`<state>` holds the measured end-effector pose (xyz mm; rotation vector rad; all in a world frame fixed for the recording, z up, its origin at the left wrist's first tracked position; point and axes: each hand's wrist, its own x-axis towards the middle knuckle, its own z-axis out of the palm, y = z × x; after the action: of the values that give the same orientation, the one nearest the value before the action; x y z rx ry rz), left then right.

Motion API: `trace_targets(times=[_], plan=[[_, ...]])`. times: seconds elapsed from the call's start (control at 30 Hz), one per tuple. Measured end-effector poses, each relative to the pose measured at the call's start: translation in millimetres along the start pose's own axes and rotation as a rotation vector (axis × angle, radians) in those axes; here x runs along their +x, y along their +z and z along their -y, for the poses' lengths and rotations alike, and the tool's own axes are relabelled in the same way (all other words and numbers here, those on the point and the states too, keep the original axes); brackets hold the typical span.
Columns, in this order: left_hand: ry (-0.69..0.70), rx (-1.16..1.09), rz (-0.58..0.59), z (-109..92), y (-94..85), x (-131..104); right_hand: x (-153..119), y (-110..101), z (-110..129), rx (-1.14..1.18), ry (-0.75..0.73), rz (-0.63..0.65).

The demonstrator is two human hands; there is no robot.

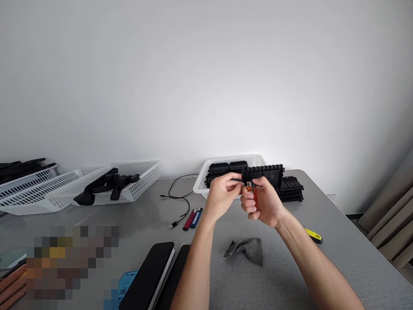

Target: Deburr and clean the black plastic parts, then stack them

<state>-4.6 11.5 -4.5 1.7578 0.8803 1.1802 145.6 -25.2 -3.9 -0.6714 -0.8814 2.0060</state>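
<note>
My left hand is closed, with its fingertips at the left end of a black ridged plastic piece. The piece is held up above the table, its scalloped edge uppermost. Wrapped in the fingers of my right hand is an orange see-through lighter with a metal top. The lighter's top is right by the piece's lower left part, and my right thumb lies across there; I cannot tell whether they touch, and no flame shows. Below my hands lies a crumpled grey cloth.
A white basket and a stack hold similar black pieces. Red and blue lighters lie beside a black cable. A yellow-handled tool is at right. Further baskets stand left; black slabs lie in front.
</note>
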Motion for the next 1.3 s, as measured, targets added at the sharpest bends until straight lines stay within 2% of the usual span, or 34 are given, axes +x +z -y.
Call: trace_targets(times=[0.47, 0.73, 0.93, 1.1, 1.17, 1.3], plan=[[0.017, 0.003, 0.008, -0.3, 0.0, -1.5, -2.3, -4.6, 4.0, 0.137, 0.019, 0.047], [-0.021, 0.027, -0.098, 0.6, -11.1, 0.0, -6.8, -16.1, 11.6, 0.239, -0.056, 0.028], [-0.092, -0.066, -0.19, 8.1, -18.4, 2.9, -19.6, -22.8, 24.9, 0.154, -0.254, -0.076], [-0.152, -0.229, -0.274, 4.9, -15.7, 5.8, -16.9, -24.2, 25.0, -0.04, -0.56, -0.361], [-0.173, -0.283, -0.258, 2.4, -13.8, 6.3, -9.5, -25.4, 20.8, -0.114, -0.639, -0.451], [-0.201, -0.339, -0.174, 1.7, -11.0, 4.7, 4.7, -29.6, 13.3, -0.187, -0.671, -0.511]])
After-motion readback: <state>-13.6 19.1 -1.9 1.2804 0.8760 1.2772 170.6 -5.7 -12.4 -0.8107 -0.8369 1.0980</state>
